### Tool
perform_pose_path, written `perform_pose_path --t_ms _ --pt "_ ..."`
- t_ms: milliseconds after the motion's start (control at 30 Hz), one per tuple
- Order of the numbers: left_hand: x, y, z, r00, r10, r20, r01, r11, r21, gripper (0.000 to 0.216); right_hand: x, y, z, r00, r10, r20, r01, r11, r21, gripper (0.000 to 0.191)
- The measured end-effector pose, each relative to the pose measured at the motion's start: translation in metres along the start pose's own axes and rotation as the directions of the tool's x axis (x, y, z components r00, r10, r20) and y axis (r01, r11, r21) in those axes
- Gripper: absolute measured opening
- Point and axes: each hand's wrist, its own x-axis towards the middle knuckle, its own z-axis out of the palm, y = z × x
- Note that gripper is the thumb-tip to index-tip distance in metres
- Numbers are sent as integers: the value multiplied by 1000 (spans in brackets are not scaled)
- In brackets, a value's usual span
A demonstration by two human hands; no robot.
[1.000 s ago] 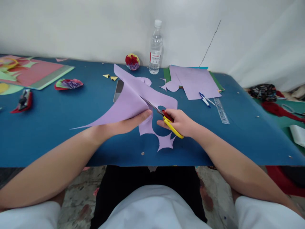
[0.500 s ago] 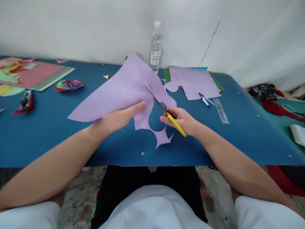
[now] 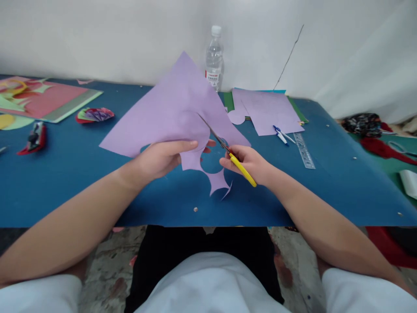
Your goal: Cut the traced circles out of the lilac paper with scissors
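My left hand (image 3: 164, 157) pinches the lower edge of a large lilac paper sheet (image 3: 169, 111) and holds it raised above the blue table (image 3: 71, 182). Round cut-outs leave a spiky strip (image 3: 216, 180) hanging from its bottom. My right hand (image 3: 249, 163) grips yellow-handled scissors (image 3: 228, 152), whose blades reach up and left into the sheet at a pencilled circle.
A water bottle (image 3: 213, 58) stands at the wall behind the sheet. Right of it lie more lilac paper (image 3: 267, 111), a pen (image 3: 280, 134) and a clear ruler (image 3: 304, 150). At the left lie coloured sheets (image 3: 42, 98), a folded paper flower (image 3: 94, 115) and a red tool (image 3: 32, 138).
The lilac sheet has been lifted and turned from lying curled on the table to standing up toward the bottle. The scissors stay in the cut; both hands rose slightly.
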Motion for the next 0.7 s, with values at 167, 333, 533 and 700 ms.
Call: perform_pose_path --t_ms 167,333,533,700 --pt "1 10 11 998 -32 62 33 999 -15 18 -1 -4 1 1000 -7 -9 7 1000 -3 53" --pt "3 6 7 988 -70 -137 59 995 -77 13 0 -1 1 1000 -22 -11 22 1000 0 52" --pt "6 0 5 991 81 -111 -83 996 -15 18 1 7 1 999 -32 -9 32 999 20 52" --pt "1 1 7 981 124 -147 -108 988 113 23 1 7 0 998 -58 -2 58 998 22 51"
